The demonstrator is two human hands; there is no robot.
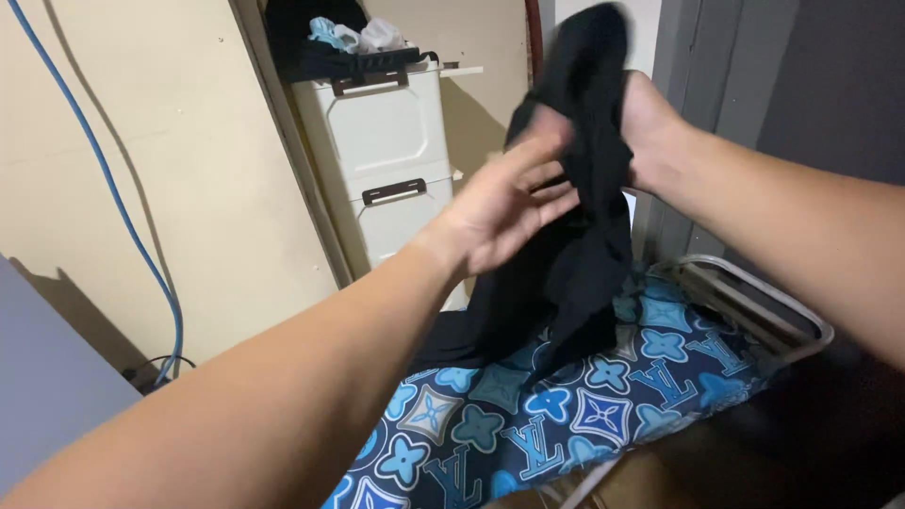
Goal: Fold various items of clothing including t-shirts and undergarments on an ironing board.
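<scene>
So from where I'm standing, the person has a black garment lifted up in front of them, over an ironing board with a loud blue patterned cover, flowers and diamond shapes all over it. The right hand is gripping the cloth up high, fingers closed into the fabric near its top end, and the rest of the garment hangs down from there until the bottom part drapes onto the board's cover. The left hand is flat and open, fingers stretched out and close together, pressed against the front of the hanging cloth about halfway up; it's touching it, not grabbing it as far as I can see. Both forearms come in from the bottom of the view and are bare. At the far end of the board there's a metal wire rest, nothing sitting on it. Behind all this, against the cream wall, stands a white plastic drawer unit with dark handles, and on top of it a dark basket with some light bits of cloth piled in it. A blue cable runs down the wall on the left, well away from the hands.
</scene>
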